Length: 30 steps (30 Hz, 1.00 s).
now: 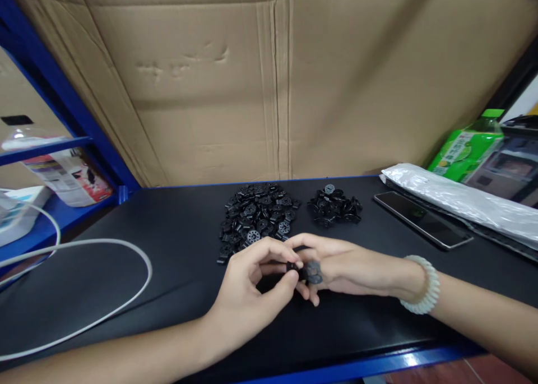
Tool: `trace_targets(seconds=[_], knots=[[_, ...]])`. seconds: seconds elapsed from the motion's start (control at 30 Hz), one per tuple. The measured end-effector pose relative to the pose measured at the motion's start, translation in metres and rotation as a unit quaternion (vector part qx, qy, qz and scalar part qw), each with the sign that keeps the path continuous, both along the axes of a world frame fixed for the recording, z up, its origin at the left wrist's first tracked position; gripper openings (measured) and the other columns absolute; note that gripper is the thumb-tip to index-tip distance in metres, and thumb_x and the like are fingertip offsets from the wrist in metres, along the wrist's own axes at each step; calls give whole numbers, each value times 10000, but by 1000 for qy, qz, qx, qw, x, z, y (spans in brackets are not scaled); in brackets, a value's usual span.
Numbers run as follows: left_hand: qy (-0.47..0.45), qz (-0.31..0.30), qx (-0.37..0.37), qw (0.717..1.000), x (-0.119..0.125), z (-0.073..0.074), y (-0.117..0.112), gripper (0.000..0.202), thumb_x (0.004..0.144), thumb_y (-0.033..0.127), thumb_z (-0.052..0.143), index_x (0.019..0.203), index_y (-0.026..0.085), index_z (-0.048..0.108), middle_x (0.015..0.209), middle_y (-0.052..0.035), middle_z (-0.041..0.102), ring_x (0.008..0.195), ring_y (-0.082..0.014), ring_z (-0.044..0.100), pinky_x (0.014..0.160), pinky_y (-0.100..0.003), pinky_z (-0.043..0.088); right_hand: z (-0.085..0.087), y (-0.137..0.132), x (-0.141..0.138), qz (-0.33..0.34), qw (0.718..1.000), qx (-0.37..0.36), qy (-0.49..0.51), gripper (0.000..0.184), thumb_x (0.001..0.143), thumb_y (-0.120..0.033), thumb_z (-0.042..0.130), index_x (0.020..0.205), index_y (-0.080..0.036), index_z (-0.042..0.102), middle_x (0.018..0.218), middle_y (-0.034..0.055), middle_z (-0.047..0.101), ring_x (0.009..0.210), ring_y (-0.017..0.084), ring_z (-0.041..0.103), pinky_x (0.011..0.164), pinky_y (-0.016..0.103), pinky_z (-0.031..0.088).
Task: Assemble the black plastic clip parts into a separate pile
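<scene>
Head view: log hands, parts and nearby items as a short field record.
Left hand: pinching small black part between thumb and fingers
Right hand: at a blurred grey piece; grip unclear
Larger pile: black parts, beyond the hands
Smaller pile: similar parts, right of larger
Phone: flat, right of both piles
White cable: looped at left

The single head-worn view looks forward and down across a flat, black, blue-edged surface (pixel 180 216), from close above the person's bare left hand (pixel 250 286) and bare right hand (pixel 344 263), facing an upright, creased brown cardboard panel (pixel 202 92).
</scene>
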State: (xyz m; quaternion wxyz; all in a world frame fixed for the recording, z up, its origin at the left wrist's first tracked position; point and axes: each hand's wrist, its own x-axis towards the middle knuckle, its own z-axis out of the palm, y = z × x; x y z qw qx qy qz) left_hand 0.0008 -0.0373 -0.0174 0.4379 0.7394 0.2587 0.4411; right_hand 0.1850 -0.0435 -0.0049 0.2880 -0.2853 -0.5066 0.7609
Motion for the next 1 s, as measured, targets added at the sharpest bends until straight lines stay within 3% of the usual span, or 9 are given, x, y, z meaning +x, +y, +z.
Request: trace_targets(seconds=[0.07, 0.13, 0.23, 0.3, 0.37, 0.53, 0.63, 0.77, 1.0], knots=[[5, 9, 9, 1000, -1, 0, 1, 111, 802, 62, 578, 859, 156, 596, 891, -37, 648, 852, -158, 671, 768, -268, 580, 5, 3, 9, 4, 996, 71, -61, 465, 729, -87, 512, 1172, -211, 445, 928, 10, 566, 750, 120, 594, 723, 301, 496], [39, 16, 42, 998, -4, -1, 0, 150, 819, 65, 566, 923, 171, 591, 952, -39, 641, 905, -157, 648, 808, -270, 560, 10, 8, 21, -19, 958, 226, -178, 438, 762, -100, 501, 1181, -219, 457, 973, 23, 587, 800, 142, 601, 770, 337, 504], [103, 12, 109, 989, -8, 0, -3, 182, 833, 64, 552, 971, 179, 583, 929, -35, 629, 872, -153, 618, 796, -271, 524, 15, 19, 43, -139, 787, 472, -372, 421, 760, -89, 518, 1163, -212, 510, 1081, 66, 610, 972, 215, 588, 888, 409, 469], [132, -27, 155, 979, -8, 2, -6, 166, 826, 48, 544, 932, 168, 588, 887, -40, 625, 835, -152, 603, 766, -263, 503, 16, 26, 54, -205, 675, 552, -445, 474, 758, -95, 535, 1218, -204, 493, 1208, 103, 569, 1128, 273, 528, 976, 469, 414], [150, -80, 197, 966, -8, 4, -8, 166, 814, 25, 531, 897, 153, 595, 895, -60, 629, 829, -154, 594, 756, -256, 494, 14, 30, 56, -219, 624, 586, -468, 528, 765, -95, 535, 1277, -196, 460, 1281, 122, 518, 1212, 297, 463, 1019, 499, 379], [175, -166, 282, 928, -5, 5, -11, 180, 805, 19, 505, 887, 144, 606, 907, -85, 655, 778, -153, 579, 731, -248, 493, 3, 19, 30, -93, 646, 620, -436, 575, 797, 5, 421, 1332, -201, 453, 1151, 115, 554, 1074, 246, 500, 945, 455, 448], [179, -170, 292, 924, -5, 5, -10, 185, 809, 23, 493, 894, 144, 605, 914, -90, 660, 764, -153, 573, 727, -254, 494, -3, 11, 17, -34, 634, 626, -453, 556, 793, 26, 414, 1312, -157, 489, 1119, 134, 543, 1021, 246, 488, 891, 430, 475], [174, -169, 288, 926, -5, 4, -10, 184, 808, 19, 494, 893, 139, 605, 901, -93, 662, 759, -154, 576, 731, -259, 493, -1, 9, 16, -55, 647, 610, -453, 339, 835, -28, 465, 1129, -137, 592, 1077, 123, 544, 999, 236, 502, 897, 409, 468], [158, -122, 251, 947, -8, 4, -11, 185, 826, 34, 518, 949, 148, 598, 913, -77, 647, 818, -161, 592, 765, -265, 500, -4, 15, 24, -40, 670, 579, -463, 209, 921, -160, 502, 1108, -139, 591, 1058, 105, 573, 994, 227, 525, 881, 387, 461]])
